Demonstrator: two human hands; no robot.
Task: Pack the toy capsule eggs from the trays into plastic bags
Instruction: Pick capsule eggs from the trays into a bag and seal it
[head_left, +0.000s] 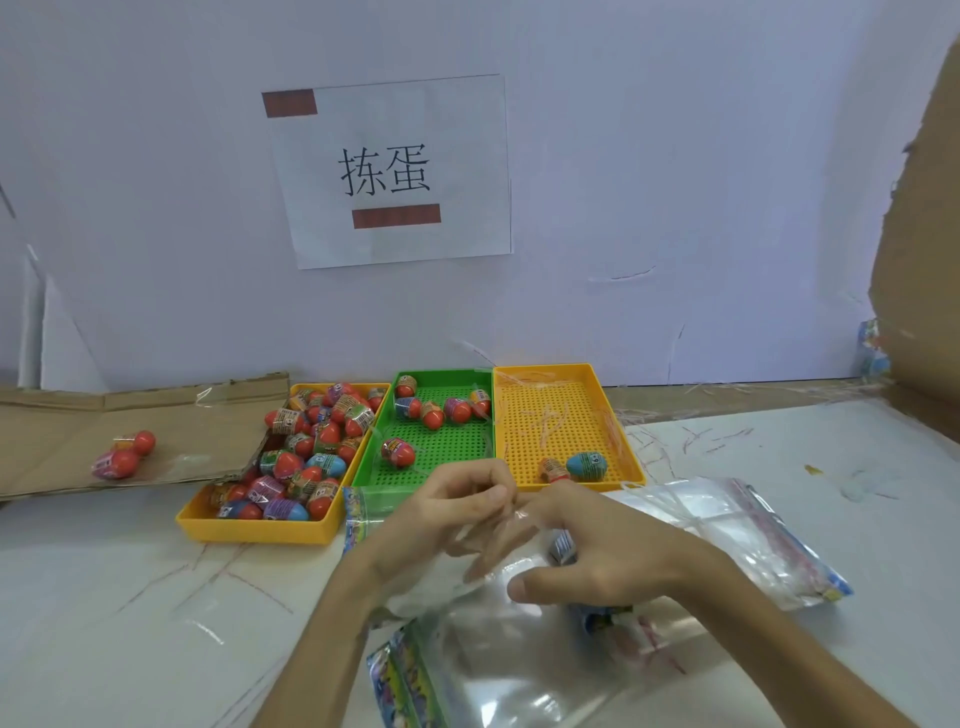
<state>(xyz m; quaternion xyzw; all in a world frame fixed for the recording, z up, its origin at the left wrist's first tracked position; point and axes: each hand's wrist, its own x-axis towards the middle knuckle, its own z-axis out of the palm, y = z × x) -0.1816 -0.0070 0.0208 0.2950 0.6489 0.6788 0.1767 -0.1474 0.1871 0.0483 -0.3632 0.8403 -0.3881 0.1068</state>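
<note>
While both hands work at the mouth of the bag (493, 654), which lies on the table (130, 597) nearest the person, neither holds an egg. The left hand (457, 512) has its fingers curled and pinches the film edge. The right hand (602, 556) seems to grip the film loosely, thumb on top and fingers blurred beneath it. The likely trouble is the thin, slippery film: its layers may cling so the mouth does not part, or one pinch may slip and let it fall closed. Through a narrow opening, eggs could catch on the rim and roll away. The eggs (327, 434) lie beyond the hands: heaped in the left tray (260, 532), six loose in the green tray (436, 457), two at the near edge of the right tray (561, 415), and two on the cardboard (62, 431) at far left. A bag stack (727, 530) lies just beside the right hand and could get dragged along. Something blue and printed shows through the film under the right wrist, but I cannot tell what it is. Only the held bag itself seems to stand between the hands and the trays.
</note>
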